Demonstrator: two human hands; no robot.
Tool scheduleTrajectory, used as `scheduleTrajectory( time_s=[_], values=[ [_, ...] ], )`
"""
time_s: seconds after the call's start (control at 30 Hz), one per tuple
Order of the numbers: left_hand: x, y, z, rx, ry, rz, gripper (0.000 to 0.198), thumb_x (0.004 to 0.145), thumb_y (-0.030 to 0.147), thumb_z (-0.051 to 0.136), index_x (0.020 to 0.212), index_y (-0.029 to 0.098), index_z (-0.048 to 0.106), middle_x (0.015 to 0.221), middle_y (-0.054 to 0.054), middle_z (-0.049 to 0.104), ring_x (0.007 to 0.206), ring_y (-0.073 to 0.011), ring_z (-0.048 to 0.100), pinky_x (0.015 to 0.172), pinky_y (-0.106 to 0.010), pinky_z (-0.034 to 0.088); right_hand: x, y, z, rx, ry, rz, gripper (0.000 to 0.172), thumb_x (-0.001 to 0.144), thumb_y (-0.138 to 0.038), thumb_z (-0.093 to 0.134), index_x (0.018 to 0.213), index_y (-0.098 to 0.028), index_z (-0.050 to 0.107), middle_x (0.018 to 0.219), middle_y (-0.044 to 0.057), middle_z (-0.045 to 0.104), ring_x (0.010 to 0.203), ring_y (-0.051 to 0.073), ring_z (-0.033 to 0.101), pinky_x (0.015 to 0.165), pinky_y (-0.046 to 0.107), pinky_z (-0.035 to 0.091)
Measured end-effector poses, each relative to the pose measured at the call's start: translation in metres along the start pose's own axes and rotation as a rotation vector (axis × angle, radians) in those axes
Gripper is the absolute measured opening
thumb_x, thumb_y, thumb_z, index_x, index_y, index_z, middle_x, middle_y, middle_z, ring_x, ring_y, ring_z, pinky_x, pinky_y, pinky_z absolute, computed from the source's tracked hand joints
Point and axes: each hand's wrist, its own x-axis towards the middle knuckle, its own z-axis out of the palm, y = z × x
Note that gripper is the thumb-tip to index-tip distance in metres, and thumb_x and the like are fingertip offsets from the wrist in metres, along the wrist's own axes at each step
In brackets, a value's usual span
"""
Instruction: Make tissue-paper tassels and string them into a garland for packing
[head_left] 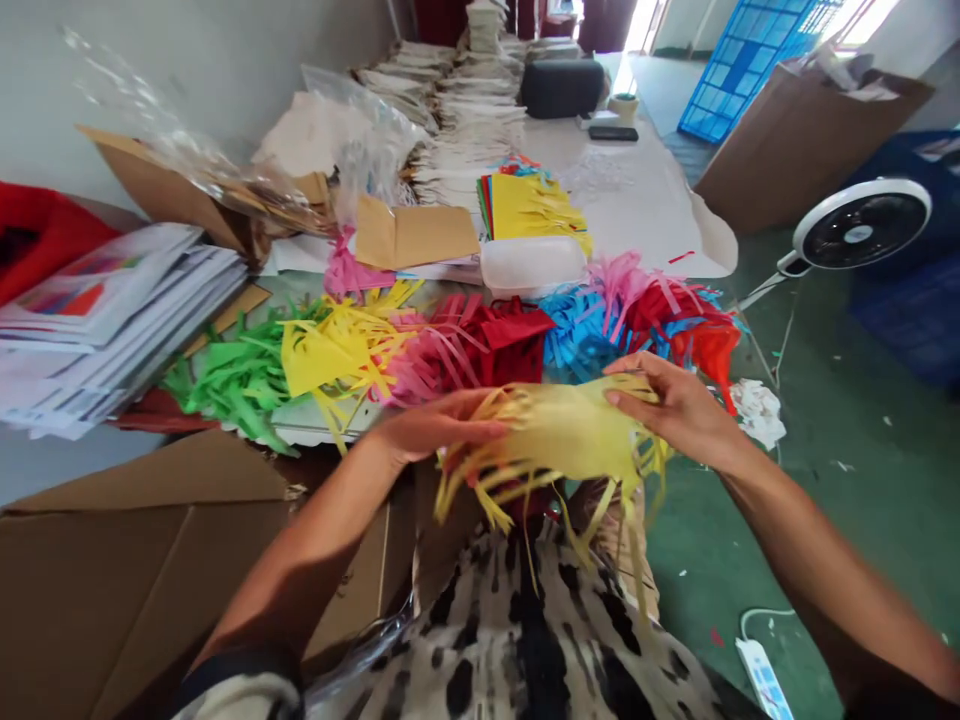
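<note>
Spanning both hands before the table (656,215), a yellow fringed sheet (570,435) is clamped at opposite ends by the fingers of the left hand (446,425) and right hand (675,405); its strips are already cut, but its handling seems unfinished, with a green fringed bunch (240,375) left lying loose.

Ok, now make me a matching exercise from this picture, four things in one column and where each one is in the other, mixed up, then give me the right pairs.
Things
1. pale yellow fringed piece
2. green bundle
3. white tray
4. power strip

Places
A. on the green floor
B. just in front of the yellow-topped stack
C. between the left hand and the right hand
D. at the left end of the row of coloured bundles

Right pairs: 1-C, 2-D, 3-B, 4-A
</note>
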Motion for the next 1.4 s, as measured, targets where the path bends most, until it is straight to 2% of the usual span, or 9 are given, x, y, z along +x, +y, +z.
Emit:
scheduleTrajectory(
  time_s=[0.1, 0.17, 0.23, 0.4, 0.53, 0.67, 0.93, 1.2, 1.4],
  values=[
    [-0.010, 0.021, -0.017, 0.526, 0.340, 0.034, 0.044, 0.092, 0.061, 0.068, 0.114, 0.023, 0.065, 0.080, -0.002, 0.073, 0.059, -0.0180, 0.067, 0.048, -0.027, 0.048, 0.010, 0.027, 0.013, -0.208, 0.063, -0.017, 0.040, 0.093, -0.046, 0.069, 0.126, -0.024, 0.065, 0.071, -0.005, 0.056, 0.058, 0.014, 0.047, 0.055, 0.026, 0.037],
    [-0.010, 0.023, -0.012, 0.913, 0.699, 0.147, 0.042, 0.093, 0.058, 0.069, 0.114, 0.022, 0.068, 0.095, -0.008, 0.077, 0.084, -0.0269, 0.075, 0.073, -0.038, 0.060, 0.011, 0.038, 0.023, -0.323, 0.087, -0.010, 0.040, 0.095, -0.042, 0.065, 0.129, -0.022, 0.064, 0.067, -0.005, 0.054, 0.056, 0.015, 0.048, 0.056, 0.027, 0.036],
    [-0.004, 0.017, 0.007, 1.182, 0.918, 0.318, 0.050, 0.092, 0.056, 0.073, 0.127, 0.021, 0.067, 0.124, -0.015, 0.075, 0.121, -0.0364, 0.069, 0.106, -0.053, 0.053, 0.009, 0.042, 0.031, -0.403, 0.096, 0.003, 0.041, 0.096, -0.039, 0.062, 0.133, -0.020, 0.063, 0.065, -0.005, 0.053, 0.055, 0.017, 0.053, 0.057, 0.028, 0.036],
    [0.038, -0.022, 0.067, 1.353, 0.436, 0.622, 0.072, 0.093, 0.044, 0.075, 0.155, 0.018, 0.050, 0.157, -0.015, 0.057, 0.152, -0.0341, 0.046, 0.131, -0.059, 0.030, 0.003, 0.041, 0.034, -0.501, 0.071, 0.025, 0.044, 0.098, -0.035, 0.058, 0.141, -0.021, 0.058, 0.073, 0.000, 0.066, 0.065, 0.023, 0.068, 0.062, 0.031, 0.043],
    [0.064, -0.044, 0.080, 1.251, 0.479, 0.619, 0.051, 0.091, 0.015, 0.064, 0.142, 0.017, 0.064, 0.139, -0.013, 0.072, 0.131, -0.0286, 0.066, 0.117, -0.048, 0.052, -0.012, 0.030, 0.029, -0.606, 0.141, -0.107, 0.051, 0.101, -0.042, 0.056, 0.147, -0.020, 0.053, 0.116, 0.014, 0.075, 0.106, 0.033, 0.072, 0.087, 0.044, 0.054],
    [0.069, -0.046, 0.082, 1.242, 0.536, 0.636, 0.039, 0.093, 0.012, 0.057, 0.129, 0.016, 0.071, 0.127, -0.012, 0.077, 0.117, -0.0273, 0.072, 0.106, -0.045, 0.059, -0.045, 0.008, 0.040, -0.762, 0.099, -0.332, 0.074, 0.096, -0.054, 0.064, 0.160, -0.022, 0.042, 0.156, 0.019, 0.055, 0.142, 0.041, 0.050, 0.119, 0.064, 0.033],
    [0.052, -0.054, 0.097, 1.286, 0.460, 0.607, 0.025, 0.096, 0.011, 0.061, 0.118, 0.015, 0.073, 0.115, -0.013, 0.079, 0.106, -0.0294, 0.073, 0.090, -0.044, 0.060, -0.077, 0.022, 0.052, -0.739, -0.048, -0.334, 0.038, 0.100, -0.016, 0.053, 0.132, -0.022, 0.072, 0.125, 0.010, 0.078, 0.116, 0.030, 0.068, 0.101, 0.048, 0.048],
    [0.041, -0.042, 0.078, 1.030, 0.648, 0.366, 0.010, 0.098, 0.025, 0.066, 0.100, 0.021, 0.075, 0.100, -0.005, 0.079, 0.096, -0.0241, 0.069, 0.085, -0.039, 0.053, -0.055, 0.028, 0.030, -0.355, -0.047, -0.101, 0.025, 0.106, -0.034, 0.054, 0.100, -0.022, 0.075, 0.099, 0.006, 0.079, 0.090, 0.022, 0.072, 0.081, 0.034, 0.051],
    [0.049, -0.045, 0.079, 1.125, 0.802, 0.266, 0.022, 0.101, 0.029, 0.063, 0.082, 0.020, 0.069, 0.089, -0.004, 0.070, 0.090, -0.0233, 0.060, 0.085, -0.039, 0.046, -0.035, 0.029, 0.041, -0.521, 0.032, 0.167, 0.036, 0.103, -0.048, 0.052, 0.086, -0.021, 0.069, 0.069, 0.002, 0.068, 0.062, 0.019, 0.060, 0.062, 0.030, 0.034]
  ],
)
